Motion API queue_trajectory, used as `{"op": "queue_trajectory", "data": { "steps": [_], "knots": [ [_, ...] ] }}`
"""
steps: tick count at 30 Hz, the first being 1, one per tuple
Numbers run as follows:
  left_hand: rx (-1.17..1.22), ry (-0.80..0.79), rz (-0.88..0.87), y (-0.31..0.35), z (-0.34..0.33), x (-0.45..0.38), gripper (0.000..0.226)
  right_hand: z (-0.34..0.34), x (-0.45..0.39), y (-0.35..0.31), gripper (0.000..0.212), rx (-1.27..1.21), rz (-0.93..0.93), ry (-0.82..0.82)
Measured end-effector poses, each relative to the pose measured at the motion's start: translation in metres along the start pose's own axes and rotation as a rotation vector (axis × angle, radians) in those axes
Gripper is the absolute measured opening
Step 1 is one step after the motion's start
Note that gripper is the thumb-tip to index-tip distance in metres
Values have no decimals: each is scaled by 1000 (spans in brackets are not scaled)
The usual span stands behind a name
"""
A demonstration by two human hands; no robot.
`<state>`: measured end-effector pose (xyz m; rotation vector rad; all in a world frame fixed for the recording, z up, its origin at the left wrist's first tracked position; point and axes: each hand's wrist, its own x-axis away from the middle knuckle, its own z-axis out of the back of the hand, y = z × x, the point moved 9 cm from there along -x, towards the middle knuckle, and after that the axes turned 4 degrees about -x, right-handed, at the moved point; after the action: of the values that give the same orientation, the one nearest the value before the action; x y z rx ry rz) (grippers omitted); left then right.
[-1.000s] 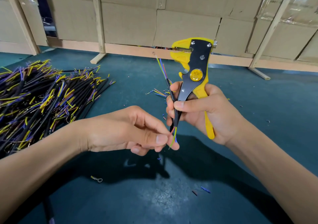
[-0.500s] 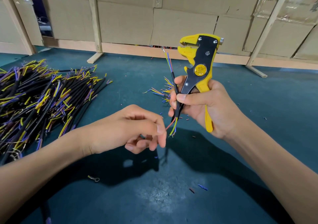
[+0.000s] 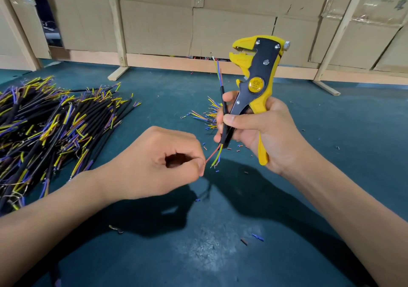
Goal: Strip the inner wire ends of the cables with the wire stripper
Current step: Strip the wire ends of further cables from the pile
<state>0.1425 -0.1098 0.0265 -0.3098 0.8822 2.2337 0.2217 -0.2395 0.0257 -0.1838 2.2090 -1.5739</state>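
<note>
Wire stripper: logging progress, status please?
Right hand grips wire stripper plus cable. Left hand pinches red inner wire. Stripper head empty. Nothing blocking.

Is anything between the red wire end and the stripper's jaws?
Nothing visible. The left hand pinches the red wire below the cable; the stripper head is above, in the right hand.

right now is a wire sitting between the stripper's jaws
No, the wire stripper jaws stand bare, and the black cable is held beside the tool in the right hand, its wire ends outside the jaws.
</note>
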Motion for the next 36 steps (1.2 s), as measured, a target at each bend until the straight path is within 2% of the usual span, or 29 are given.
{"op": "queue_trajectory", "data": {
  "steps": [3,5,7,9,12,17,23,26,28,31,33,36],
  "knots": [
    [-138,102,-24,2,9,-1,20,7,-1,-2,26,-9,14,51],
    [-129,127,23,-4,11,-1,20,10,-1,-4,26,-47,25,70],
    [53,121,186,-21,8,-1,28,9,-1,-5,27,-79,24,66],
    [337,159,342,-38,3,0,30,5,0,-3,27,-90,-1,40],
    [607,179,434,-46,-6,-2,32,-6,3,2,28,-62,-40,-21],
    [872,16,488,-45,-25,-2,24,-21,9,7,27,25,-53,-104],
    [913,-145,523,-41,-33,2,9,-20,11,3,26,120,-26,-97],
    [903,-143,510,-38,-32,1,2,-19,11,4,20,198,-14,-64],
    [937,-23,498,-41,-23,-3,3,-16,10,3,14,224,13,3],
    [999,299,468,-53,6,-5,10,-13,7,6,5,134,-3,38],
    [1043,490,422,-58,26,-4,10,-18,8,12,8,10,-77,-21],
    [1063,660,373,-64,47,1,6,-38,15,23,11,-139,-182,-163]
  ]
}}
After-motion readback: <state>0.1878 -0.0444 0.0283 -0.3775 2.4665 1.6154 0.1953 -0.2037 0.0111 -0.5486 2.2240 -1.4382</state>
